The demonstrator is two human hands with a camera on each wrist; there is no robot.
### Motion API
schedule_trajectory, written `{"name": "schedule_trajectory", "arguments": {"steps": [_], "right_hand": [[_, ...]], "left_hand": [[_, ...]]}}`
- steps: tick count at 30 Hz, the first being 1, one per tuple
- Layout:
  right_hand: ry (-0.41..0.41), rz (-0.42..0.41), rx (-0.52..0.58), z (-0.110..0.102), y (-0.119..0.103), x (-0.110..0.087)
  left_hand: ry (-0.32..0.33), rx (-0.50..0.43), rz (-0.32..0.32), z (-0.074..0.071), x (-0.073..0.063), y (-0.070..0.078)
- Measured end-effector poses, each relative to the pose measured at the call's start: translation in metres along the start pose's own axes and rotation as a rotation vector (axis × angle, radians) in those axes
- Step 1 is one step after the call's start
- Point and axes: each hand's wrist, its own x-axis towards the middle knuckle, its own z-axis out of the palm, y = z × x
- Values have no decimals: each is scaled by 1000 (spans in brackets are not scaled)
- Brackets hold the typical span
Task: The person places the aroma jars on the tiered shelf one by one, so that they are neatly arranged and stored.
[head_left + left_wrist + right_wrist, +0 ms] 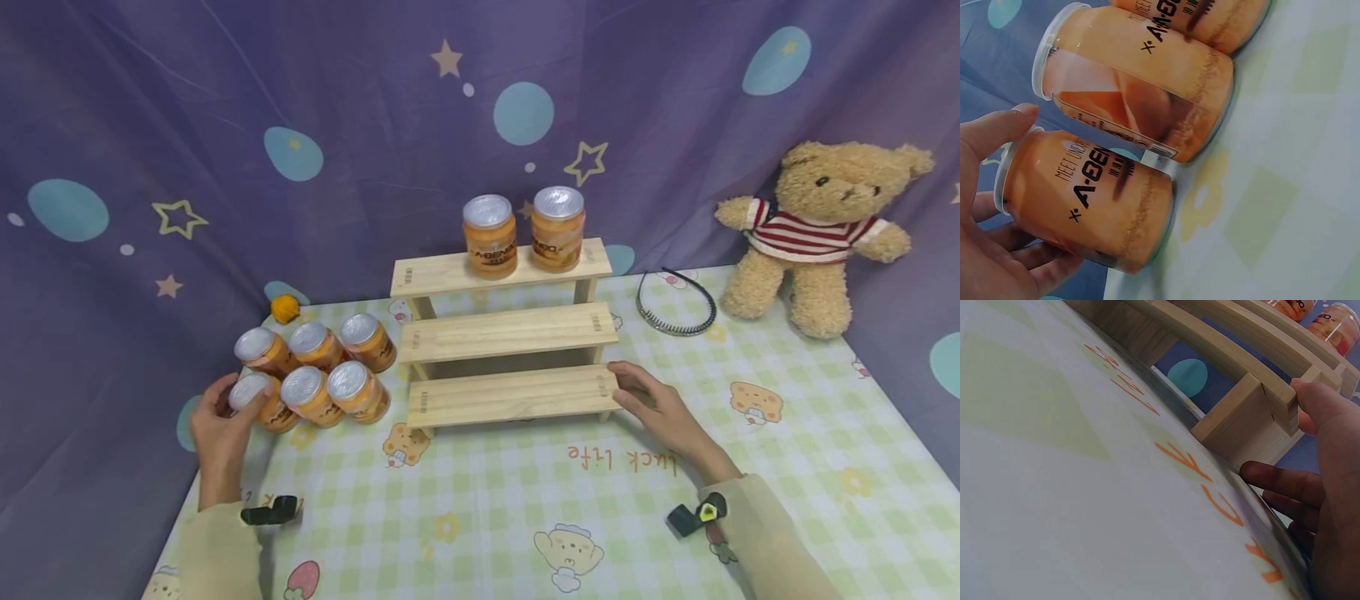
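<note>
At the left, my left hand (pixel 221 421) is around the front-left orange-labelled can (pixel 1097 200). Its thumb lies by the silver lid and the other fingers reach round the far side. This can stands on the table among several like it in two rows, such as the neighbouring can (pixel 311 396). My right hand (pixel 660 408) holds the right end of the lowest step of a three-step wooden stand (pixel 510 396), thumb at the front corner and index finger at the back. In the right wrist view, the other fingers (pixel 1285 481) hang below the step.
Two more cans (pixel 491 237) stand on the top step. Behind the can rows is a small orange ball-like object (pixel 285 308). A black headband (pixel 675 325) and a teddy bear (pixel 813 233) are at the right. A purple curtain (pixel 397 125) hangs behind the checked tablecloth (pixel 480 517).
</note>
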Motion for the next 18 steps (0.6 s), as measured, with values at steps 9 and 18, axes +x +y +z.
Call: {"name": "schedule_trajectory", "arguments": {"steps": [9, 18], "right_hand": [[4, 4, 2, 0, 0, -1], [10, -1, -1, 0, 0, -1]], "left_hand": [[-5, -250, 32, 6, -4, -17], [74, -302, -12, 12, -7, -24]]}}
